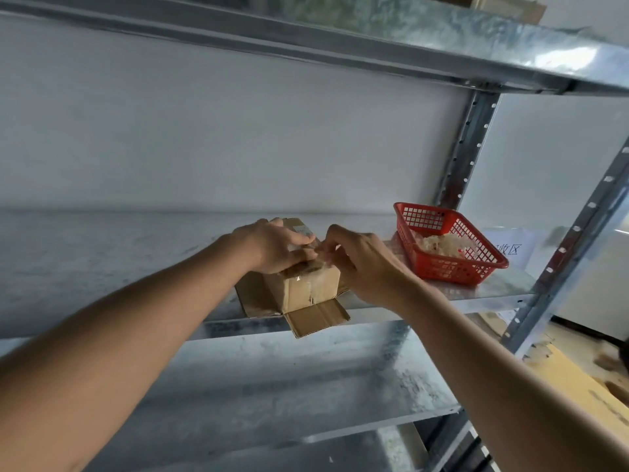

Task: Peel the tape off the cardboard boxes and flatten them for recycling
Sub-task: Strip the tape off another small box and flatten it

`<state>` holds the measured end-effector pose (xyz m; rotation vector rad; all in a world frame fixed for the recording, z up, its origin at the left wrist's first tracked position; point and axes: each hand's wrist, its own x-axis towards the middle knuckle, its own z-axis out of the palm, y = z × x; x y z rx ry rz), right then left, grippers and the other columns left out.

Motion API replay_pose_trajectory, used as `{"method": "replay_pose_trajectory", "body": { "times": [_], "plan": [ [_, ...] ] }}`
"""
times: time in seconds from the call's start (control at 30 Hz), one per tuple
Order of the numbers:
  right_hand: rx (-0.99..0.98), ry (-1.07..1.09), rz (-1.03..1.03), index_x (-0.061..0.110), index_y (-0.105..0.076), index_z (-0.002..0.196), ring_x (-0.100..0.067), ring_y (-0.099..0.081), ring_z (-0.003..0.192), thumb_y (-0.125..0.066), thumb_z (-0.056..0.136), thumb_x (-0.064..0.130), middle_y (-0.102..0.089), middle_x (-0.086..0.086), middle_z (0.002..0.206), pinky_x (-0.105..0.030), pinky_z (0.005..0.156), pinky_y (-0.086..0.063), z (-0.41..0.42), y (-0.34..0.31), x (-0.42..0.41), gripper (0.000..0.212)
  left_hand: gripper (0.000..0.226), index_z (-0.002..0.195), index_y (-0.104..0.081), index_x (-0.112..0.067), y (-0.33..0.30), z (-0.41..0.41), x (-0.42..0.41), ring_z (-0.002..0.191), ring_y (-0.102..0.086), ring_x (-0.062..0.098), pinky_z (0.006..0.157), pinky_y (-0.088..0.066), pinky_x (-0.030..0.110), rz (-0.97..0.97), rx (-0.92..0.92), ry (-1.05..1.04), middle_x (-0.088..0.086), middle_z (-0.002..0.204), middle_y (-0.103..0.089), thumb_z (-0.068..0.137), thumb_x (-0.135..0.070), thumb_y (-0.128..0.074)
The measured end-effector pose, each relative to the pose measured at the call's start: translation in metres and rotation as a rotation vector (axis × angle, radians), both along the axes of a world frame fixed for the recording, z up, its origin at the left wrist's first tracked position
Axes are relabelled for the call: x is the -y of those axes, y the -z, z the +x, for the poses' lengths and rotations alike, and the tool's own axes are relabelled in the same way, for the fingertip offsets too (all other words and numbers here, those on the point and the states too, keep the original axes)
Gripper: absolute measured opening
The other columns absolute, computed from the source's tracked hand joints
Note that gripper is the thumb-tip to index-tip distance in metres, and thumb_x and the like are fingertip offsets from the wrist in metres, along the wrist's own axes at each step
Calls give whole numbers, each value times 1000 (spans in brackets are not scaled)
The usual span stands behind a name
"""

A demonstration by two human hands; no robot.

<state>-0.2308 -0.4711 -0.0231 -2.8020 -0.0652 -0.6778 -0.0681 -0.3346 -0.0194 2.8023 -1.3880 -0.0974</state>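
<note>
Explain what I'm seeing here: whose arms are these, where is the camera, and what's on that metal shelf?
There is no machine. A person works bare-handed, and the single picture comes from a wide-angle camera worn on their head, looking forward and down. Both arms reach onto a galvanised metal shelf. On it sits a small cardboard box with its bottom flaps splayed open. The left hand presses on the box top, steadying it, while the right hand pinches a strip of clear tape at the top edge. To the right stands a red plastic basket holding a pale crumpled wad, probably peeled tape. Behind it lies a paper label, only partly readable.
</note>
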Motion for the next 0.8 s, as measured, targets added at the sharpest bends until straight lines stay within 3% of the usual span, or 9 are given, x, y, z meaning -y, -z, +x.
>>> {"method": "replay_pose_trajectory", "body": {
  "times": [0.1, 0.23, 0.33, 0.4, 0.47, 0.6, 0.73, 0.8],
  "plan": [
    [42, -30, 158, 15, -50, 91, 0, -61, 69, -57, 104, 9, -68, 10, 86, -20, 55, -46, -2, 9, -5, 16, 52, 149, -28, -65, -1, 4, 4, 149, -23, 34, 115, -30, 57, -4, -30, -28, 10, 158, -32, 98, -73, -21],
    [136, -227, 538, -1, -51, 92, -24, -70, 72, -52, 100, -7, -75, -5, 87, -45, 64, -59, -5, 4, -21, 9, 37, 136, -50, -44, -7, 1, 11, 139, -32, 34, 114, -33, 52, 19, -4, -26, 13, 144, -40, 102, -50, -37],
    [204, -244, 627, -1, -55, 93, -25, -70, 69, -61, 99, 0, -77, -6, 91, -37, 62, -58, -3, -4, -22, 9, 21, 117, -49, -39, -4, 5, 17, 134, -35, 33, 114, -35, 50, 9, 49, -47, 12, 139, -41, 102, -51, -39],
    [254, -165, 718, 4, -61, 95, -23, -72, 67, -69, 97, 10, -77, -9, 91, -33, 61, -58, -1, -6, -14, 10, 37, 129, -49, -44, 4, 9, 17, 134, -31, 33, 115, -29, 51, -38, 8, -33, 11, 139, -39, 106, -54, -23],
    [321, -6, 777, 7, -71, 95, -19, -74, 65, -76, 93, 16, -78, -3, 86, -31, 60, -60, 4, -4, -2, 10, 47, 148, -37, -55, 9, 12, 17, 135, -27, 33, 116, -23, 52, -75, -25, -18, 9, 141, -37, 107, -55, -14],
    [344, 207, 666, 21, -81, 86, -9, -70, 58, -82, 87, 26, -77, 11, 80, -28, 62, -57, 18, 10, 17, 6, 47, 154, -18, -63, 10, 16, 21, 132, -28, 32, 113, -23, 49, -57, -5, -35, 8, 142, -35, 108, -52, -11],
    [149, 157, 386, 18, -80, 102, 7, -62, 61, -69, 97, 19, -76, 10, 89, -19, 65, -49, 30, 16, 24, 11, 46, 152, -23, -63, 9, 17, 22, 127, -28, 27, 111, -24, 46, -72, -32, -38, 3, 130, -36, 108, -50, -15],
    [3, 86, 315, 18, -77, 110, 6, -61, 66, -59, 103, 15, -73, 10, 93, -16, 64, -44, 30, 12, 20, 20, 47, 150, -26, -64, 10, 18, 22, 126, -28, 27, 112, -24, 48, -72, -47, -36, 2, 122, -34, 107, -47, -17]
  ]
}}
